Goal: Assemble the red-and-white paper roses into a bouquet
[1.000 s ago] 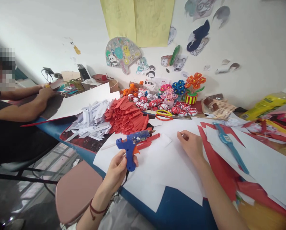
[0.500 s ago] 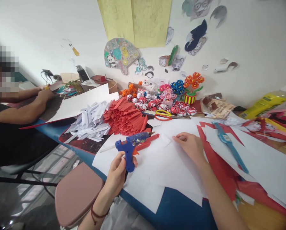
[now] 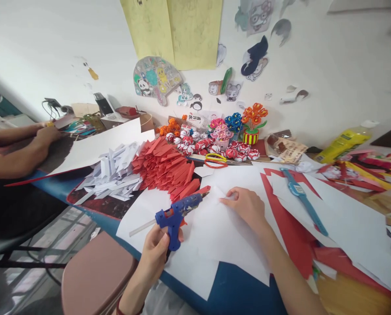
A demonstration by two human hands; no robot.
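Note:
My left hand is wrapped round the handle of a blue glue gun, with a clear glue stick poking out of its back. The gun's nozzle points right, close to the fingertips of my right hand. Those fingertips pinch a small white paper piece, hard to make out against the white sheets underneath. Behind the gun lies a heap of folded red paper strips, and to its left a heap of white paper strips.
Scissors with yellow and orange handles lie behind the sheets, near red-and-white paper balls and a potted orange flower. At right, a blue watch rests on paper by a yellow bottle. Another person's arms are at left.
The view has swung a little to the right. The glue gun's nozzle has come lower and nearer to the white paper piece, which my right hand still pinches.

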